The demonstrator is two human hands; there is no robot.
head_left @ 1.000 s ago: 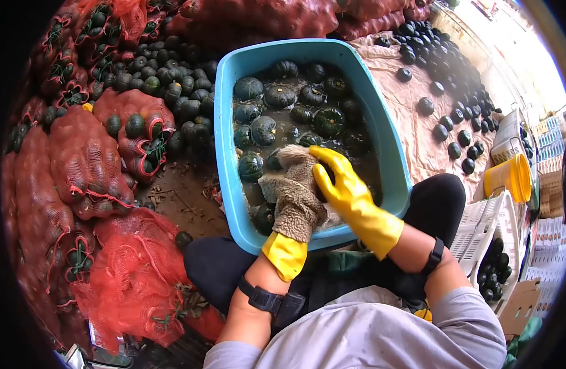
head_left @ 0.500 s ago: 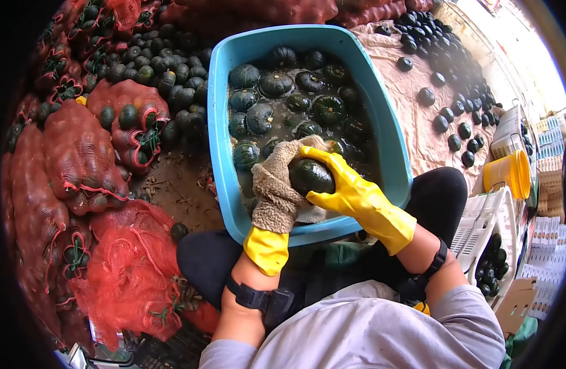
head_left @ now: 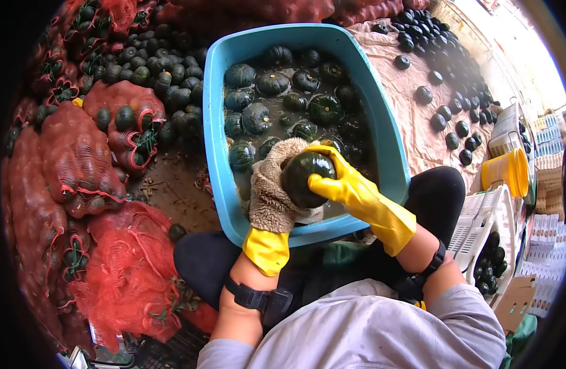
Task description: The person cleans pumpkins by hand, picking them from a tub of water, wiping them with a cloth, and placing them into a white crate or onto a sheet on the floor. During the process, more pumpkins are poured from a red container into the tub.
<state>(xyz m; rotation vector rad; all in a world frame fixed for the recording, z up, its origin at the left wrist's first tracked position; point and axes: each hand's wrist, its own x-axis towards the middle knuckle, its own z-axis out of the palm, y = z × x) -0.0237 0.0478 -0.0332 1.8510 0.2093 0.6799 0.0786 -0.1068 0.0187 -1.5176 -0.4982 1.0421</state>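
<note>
A dark green pumpkin [head_left: 305, 179], wet and shiny, is held between my hands over the near end of a blue tub [head_left: 216, 147]. My right hand [head_left: 350, 187], in a yellow rubber glove, grips its right side with the thumb across the front. My left hand [head_left: 273, 190] presses against its left side. A brown fleecy cloth [head_left: 272, 200] covers that hand, hiding the fingers; the yellow glove cuff shows below it. Several more green pumpkins [head_left: 325, 109] float in the tub's murky water.
Red mesh sacks [head_left: 80, 160] of pumpkins stand on the left, near a heap of loose pumpkins [head_left: 163, 67]. More pumpkins lie on a pinkish sheet [head_left: 412, 74] at the right. A yellow bucket [head_left: 505, 173] and a white crate [head_left: 479, 224] with pumpkins are to my right.
The pumpkin has turned in my hands and come slightly nearer and higher. My right thumb has moved up from its lower edge onto its front face.
</note>
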